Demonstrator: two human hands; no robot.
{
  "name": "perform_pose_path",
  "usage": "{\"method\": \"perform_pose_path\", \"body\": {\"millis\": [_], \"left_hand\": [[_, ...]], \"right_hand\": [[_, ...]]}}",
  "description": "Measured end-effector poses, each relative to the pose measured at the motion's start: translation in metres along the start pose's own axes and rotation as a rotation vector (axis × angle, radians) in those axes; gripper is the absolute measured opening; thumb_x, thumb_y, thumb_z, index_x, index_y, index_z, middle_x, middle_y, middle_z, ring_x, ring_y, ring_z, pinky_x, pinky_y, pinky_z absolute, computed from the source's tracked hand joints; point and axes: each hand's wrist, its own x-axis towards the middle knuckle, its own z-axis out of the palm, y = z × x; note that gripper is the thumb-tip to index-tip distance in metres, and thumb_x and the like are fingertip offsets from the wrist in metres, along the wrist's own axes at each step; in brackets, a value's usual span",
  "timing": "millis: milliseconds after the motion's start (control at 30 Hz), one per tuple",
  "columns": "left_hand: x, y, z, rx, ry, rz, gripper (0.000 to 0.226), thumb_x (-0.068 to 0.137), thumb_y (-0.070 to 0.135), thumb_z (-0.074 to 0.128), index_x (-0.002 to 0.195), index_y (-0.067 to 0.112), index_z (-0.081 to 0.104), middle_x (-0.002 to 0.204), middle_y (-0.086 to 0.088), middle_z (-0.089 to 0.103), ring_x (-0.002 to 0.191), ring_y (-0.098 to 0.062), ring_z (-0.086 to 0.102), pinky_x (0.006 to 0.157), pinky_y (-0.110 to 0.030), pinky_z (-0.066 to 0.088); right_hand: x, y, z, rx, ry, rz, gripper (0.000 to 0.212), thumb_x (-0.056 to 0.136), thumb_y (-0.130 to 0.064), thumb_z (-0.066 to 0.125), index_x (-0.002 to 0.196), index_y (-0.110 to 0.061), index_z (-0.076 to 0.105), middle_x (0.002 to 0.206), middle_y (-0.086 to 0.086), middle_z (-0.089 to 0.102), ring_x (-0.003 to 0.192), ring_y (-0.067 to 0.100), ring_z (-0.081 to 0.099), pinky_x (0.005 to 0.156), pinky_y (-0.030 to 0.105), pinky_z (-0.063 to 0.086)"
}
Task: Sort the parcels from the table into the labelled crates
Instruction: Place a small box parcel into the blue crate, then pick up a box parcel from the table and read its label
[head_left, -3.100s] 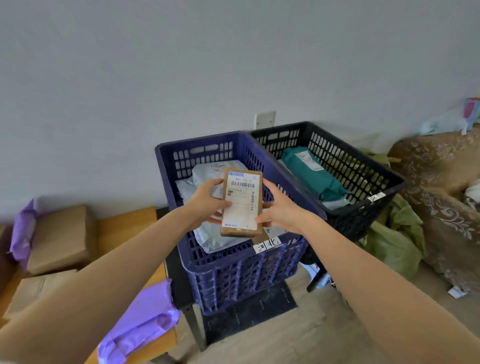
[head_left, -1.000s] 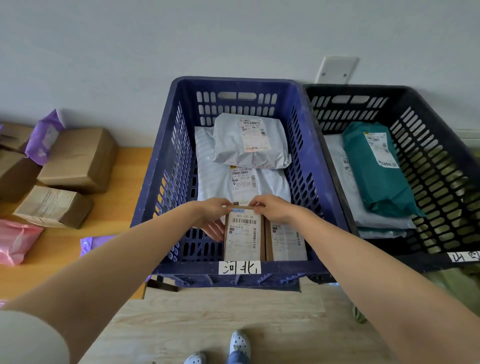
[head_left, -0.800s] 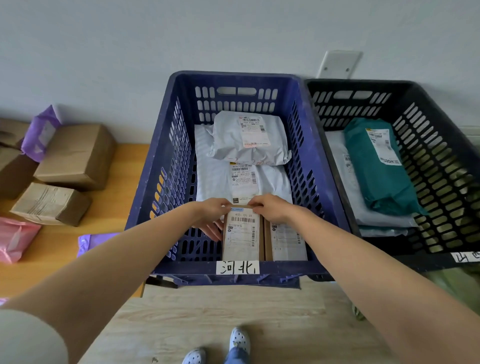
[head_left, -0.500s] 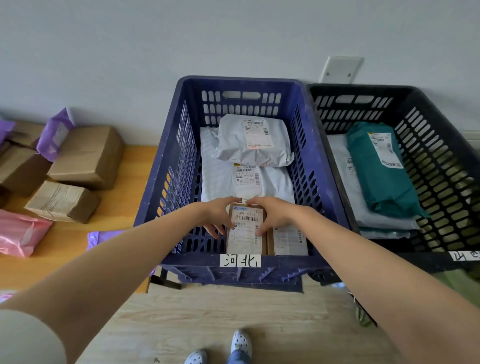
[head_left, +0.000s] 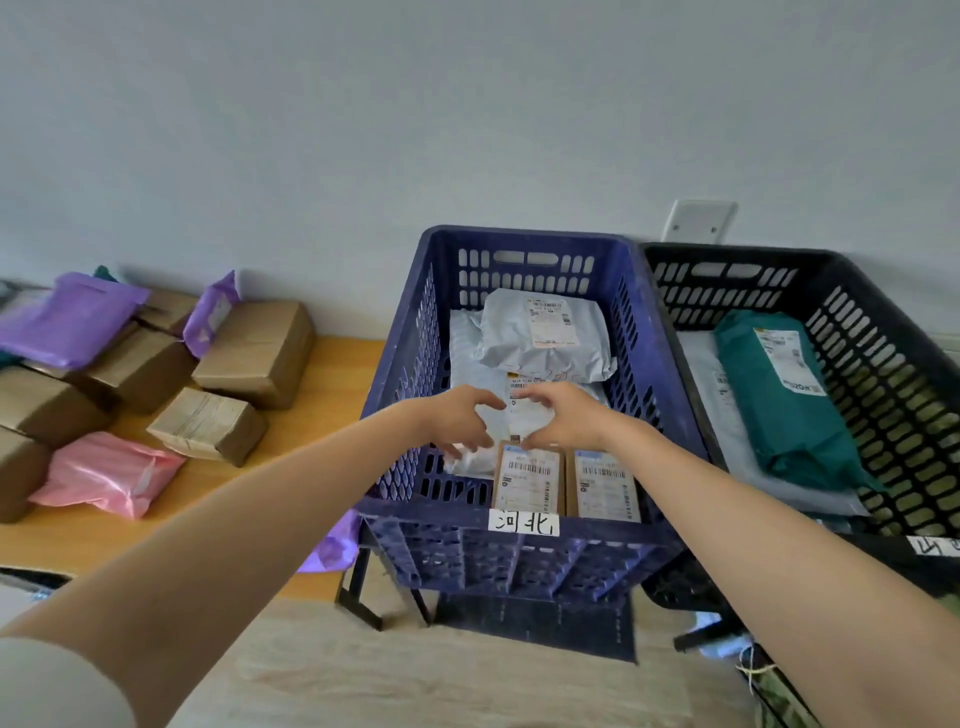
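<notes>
table (head_left: 332, 374): we see it at the left, wood-topped, just beside the blue crate.
blue crate (head_left: 524, 241): centre, against the far wall, with slotted sides and a handwritten label (head_left: 523, 524) on its near rim.
black crate (head_left: 883, 332): against the blue crate's right side; it holds a teal parcel (head_left: 789, 405) lying on a pale mailer.
on the table: cardboard boxes (head_left: 257, 353), purple mailers (head_left: 67, 322) and a pink mailer (head_left: 104, 473), bunched at the left.
grey mailer (head_left: 540, 332): at the blue crate's far end, atop a white mailer (head_left: 467, 343).
left hand (head_left: 457, 421): over the blue crate's middle, fingers loosely curled, gripping nothing.
right hand (head_left: 566, 418): just beside it, equally loose and empty; we cannot tell whether its fingertips touch the box below.
brown box (head_left: 529, 478): flat in the blue crate against the near wall, barcode up, beside a second brown box (head_left: 605, 486) on its right.
</notes>
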Motion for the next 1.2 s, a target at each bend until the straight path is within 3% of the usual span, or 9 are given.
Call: {"method": "perform_pose_path", "body": {"millis": [133,233,300,433,533,800,967,1200], "left_hand": [[-0.031,0.005,-0.024,-0.037,0.175,0.133,0.054,0.091,0.002,0.059,0.14,0.018,0.044,0.123,-0.015,0.056,0.103,-0.028,0.061,0.087,-0.038,0.054],[-0.054,-0.002,-0.047,-0.027,0.313,0.233,0.05,0.089,0.001,0.058,0.135,0.019,0.048,0.122,-0.012,0.058,0.104,-0.025,0.06,0.08,-0.033,0.054],[-0.071,-0.013,-0.064,-0.037,0.381,0.282,0.049,0.088,0.0,0.057,0.134,0.018,0.05,0.121,-0.011,0.059,0.104,-0.023,0.059,0.078,-0.032,0.054],[-0.103,-0.041,-0.091,-0.082,0.479,0.315,0.046,0.088,0.001,0.056,0.13,0.018,0.052,0.116,-0.007,0.059,0.096,-0.019,0.06,0.069,-0.025,0.052],[-0.129,-0.074,-0.114,-0.091,0.533,0.305,0.047,0.088,0.0,0.058,0.13,0.018,0.053,0.116,-0.007,0.059,0.101,-0.022,0.061,0.081,-0.032,0.055],[-0.192,-0.175,-0.164,-0.195,0.611,0.286,0.049,0.084,-0.011,0.05,0.128,0.01,0.055,0.116,-0.014,0.062,0.11,-0.03,0.059,0.093,-0.042,0.052],[-0.217,-0.228,-0.185,-0.278,0.61,0.242,0.047,0.085,-0.008,0.055,0.13,0.006,0.054,0.115,-0.013,0.059,0.104,-0.024,0.058,0.071,-0.027,0.051],[-0.22,-0.282,-0.197,-0.33,0.611,0.154,0.045,0.088,-0.008,0.05,0.129,0.01,0.055,0.101,-0.004,0.061,0.083,-0.016,0.058,0.063,-0.022,0.05]], "right_hand": [[-0.001,-0.039,-0.005,0.11,0.135,-0.021,0.072,0.074,-0.016,0.082,0.138,-0.019,0.048,0.14,0.005,0.049,0.132,0.021,0.044,0.11,0.039,0.038],[0.0,-0.075,-0.003,0.155,0.226,-0.046,0.067,0.079,-0.019,0.079,0.138,-0.02,0.048,0.135,0.004,0.051,0.123,0.019,0.049,0.097,0.034,0.045],[0.0,-0.101,0.003,0.18,0.282,-0.066,0.062,0.081,-0.021,0.077,0.136,-0.019,0.048,0.132,0.003,0.051,0.115,0.016,0.05,0.088,0.029,0.044],[0.003,-0.145,0.018,0.222,0.374,-0.086,0.053,0.084,-0.022,0.074,0.132,-0.018,0.051,0.126,0.004,0.054,0.108,0.012,0.05,0.085,0.026,0.041],[0.008,-0.186,0.04,0.268,0.411,-0.097,0.053,0.085,-0.021,0.073,0.132,-0.014,0.052,0.126,0.007,0.055,0.106,0.014,0.052,0.086,0.027,0.043],[0.018,-0.278,0.121,0.308,0.386,-0.083,0.052,0.088,-0.02,0.069,0.135,-0.01,0.05,0.13,0.01,0.054,0.118,0.023,0.053,0.098,0.033,0.045],[0.024,-0.308,0.163,0.333,0.373,-0.049,0.048,0.088,-0.015,0.068,0.133,-0.009,0.052,0.129,0.013,0.055,0.118,0.023,0.054,0.095,0.033,0.044],[0.04,-0.323,0.203,0.349,0.352,-0.006,0.046,0.088,-0.015,0.069,0.131,-0.009,0.054,0.125,0.011,0.058,0.114,0.02,0.055,0.091,0.027,0.042]]}}
